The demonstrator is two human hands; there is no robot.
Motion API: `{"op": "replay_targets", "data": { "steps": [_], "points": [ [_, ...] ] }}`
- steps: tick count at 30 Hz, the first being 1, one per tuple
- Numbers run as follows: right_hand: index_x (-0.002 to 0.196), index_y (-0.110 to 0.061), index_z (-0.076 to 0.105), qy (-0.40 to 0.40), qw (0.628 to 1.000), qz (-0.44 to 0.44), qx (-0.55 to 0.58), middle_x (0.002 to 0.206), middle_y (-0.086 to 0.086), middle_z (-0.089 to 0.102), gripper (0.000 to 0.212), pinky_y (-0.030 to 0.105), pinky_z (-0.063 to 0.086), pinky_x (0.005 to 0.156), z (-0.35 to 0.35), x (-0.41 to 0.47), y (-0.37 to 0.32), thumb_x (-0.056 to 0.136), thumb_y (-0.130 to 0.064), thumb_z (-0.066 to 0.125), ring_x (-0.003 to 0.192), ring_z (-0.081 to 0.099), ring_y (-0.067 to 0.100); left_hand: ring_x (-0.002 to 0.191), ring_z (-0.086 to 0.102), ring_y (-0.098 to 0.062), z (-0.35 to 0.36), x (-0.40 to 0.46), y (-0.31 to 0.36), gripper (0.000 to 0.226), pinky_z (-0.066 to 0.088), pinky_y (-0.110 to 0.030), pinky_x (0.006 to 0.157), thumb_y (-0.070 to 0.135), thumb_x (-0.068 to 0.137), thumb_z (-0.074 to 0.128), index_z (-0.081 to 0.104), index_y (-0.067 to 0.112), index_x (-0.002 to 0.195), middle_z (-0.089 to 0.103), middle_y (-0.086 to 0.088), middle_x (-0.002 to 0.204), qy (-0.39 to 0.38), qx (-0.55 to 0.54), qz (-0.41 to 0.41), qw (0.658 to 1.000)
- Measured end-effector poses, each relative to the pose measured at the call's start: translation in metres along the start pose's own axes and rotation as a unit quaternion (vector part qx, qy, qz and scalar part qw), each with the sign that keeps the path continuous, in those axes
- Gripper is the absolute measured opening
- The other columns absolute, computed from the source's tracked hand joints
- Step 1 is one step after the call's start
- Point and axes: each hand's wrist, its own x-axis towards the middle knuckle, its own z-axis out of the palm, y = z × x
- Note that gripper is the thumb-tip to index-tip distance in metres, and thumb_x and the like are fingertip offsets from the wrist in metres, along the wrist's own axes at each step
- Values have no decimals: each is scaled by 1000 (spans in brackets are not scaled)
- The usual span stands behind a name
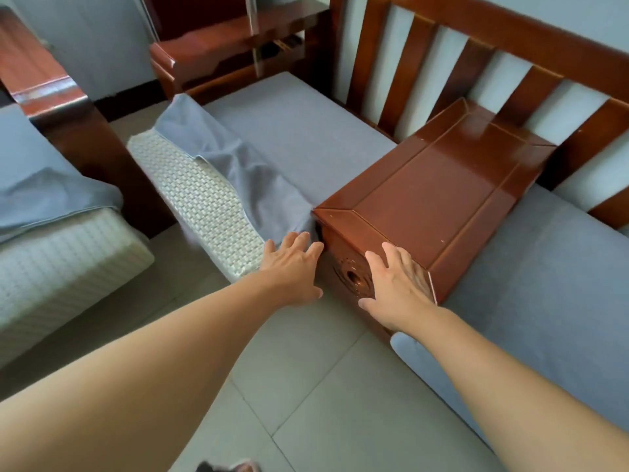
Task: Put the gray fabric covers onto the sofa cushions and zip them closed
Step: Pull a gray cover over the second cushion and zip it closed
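A sofa cushion (200, 202) with a pale woven side lies on the wooden sofa, its gray fabric cover (238, 168) bunched and pulled back along the front edge. My left hand (292, 264) reaches with straight fingers to the cover's corner beside the wooden armrest block (429, 195). My right hand (398, 284) lies flat and spread against the front face of that block. A second cushion (531, 277), fully in gray, sits to the right of the block. At far left a third cushion (61, 253) shows its pale side with a gray cover (44, 189) loose on top.
The sofa's slatted wooden backrest (476, 59) runs behind the cushions. A wooden side table (221, 52) stands at the far end, and another wooden arm (58, 97) rises at left. Gray floor tiles (323, 386) lie under my arms.
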Motion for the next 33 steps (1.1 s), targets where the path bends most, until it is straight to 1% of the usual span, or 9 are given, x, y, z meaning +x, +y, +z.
{"op": "replay_targets", "data": {
  "steps": [3, 6, 9, 13, 18, 22, 28, 33],
  "points": [
    [145, -18, 18, 5, 1000, -2, -3, 155, 11, 5, 78, 40, 12, 115, -9, 24, -29, 85, -43, 62, 143, 4, 29, 139, 17, -24, -12, 10, -36, 76, 20, -51, 109, 47, 81, 62, 26, 20, 142, 21, -5, 149, 8, -3, 1, 1000],
    [145, -18, 17, 9, 1000, -3, -3, 155, 12, 5, 78, 39, 11, 115, -18, 47, -53, 86, -43, 61, 143, 4, 29, 142, 12, -25, -22, 22, -68, 76, 18, -50, 111, 46, 83, 60, 25, 21, 144, 15, -7, 154, 6, -2, 3, 1000],
    [145, -17, 18, 3, 1000, -7, -2, 154, 11, 7, 76, 39, 13, 114, -20, 70, -71, 87, -43, 60, 142, 6, 29, 143, 11, -25, -24, 34, -90, 76, 17, -50, 111, 47, 83, 61, 24, 21, 144, 14, -8, 155, 0, -2, 4, 1000],
    [145, -17, 18, -18, 1000, -18, 8, 155, 11, 5, 76, 39, 11, 115, -15, 101, -85, 87, -42, 61, 143, 4, 29, 143, 10, -25, -19, 52, -110, 78, 16, -51, 111, 50, 83, 60, 24, 21, 145, 12, -7, 155, -21, -8, -5, 1000],
    [143, -16, 21, -13, 999, -40, 12, 153, 13, 10, 77, 40, 15, 114, -9, 145, -90, 84, -42, 63, 140, 10, 28, 143, 10, -25, -18, 79, -127, 79, 16, -51, 112, 49, 84, 60, 20, 22, 147, 12, -7, 155, -29, -2, -19, 999],
    [142, -16, 23, -28, 998, -53, 23, 152, 14, 11, 75, 40, 15, 114, 0, 172, -93, 84, -41, 63, 141, 9, 28, 143, 9, -25, -13, 98, -137, 81, 14, -51, 113, 50, 84, 60, 17, 23, 148, 11, -7, 156, -43, 0, -24, 999],
    [146, -16, 17, -55, 997, -44, 43, 154, 14, 5, 79, 41, 12, 116, 22, 209, -104, 85, -40, 62, 143, 3, 29, 143, 8, -24, 0, 128, -160, 82, 15, -51, 114, 49, 84, 60, 16, 23, 148, 11, -6, 155, -76, 10, -16, 997],
    [148, -16, 12, -72, 996, -12, 60, 155, 14, 1, 82, 42, 10, 115, 46, 238, -123, 86, -37, 62, 143, -1, 31, 143, 9, -24, 16, 160, -189, 80, 16, -50, 113, 48, 85, 60, 16, 22, 148, 13, -6, 155, -85, 19, 24, 996]
  ]
}}
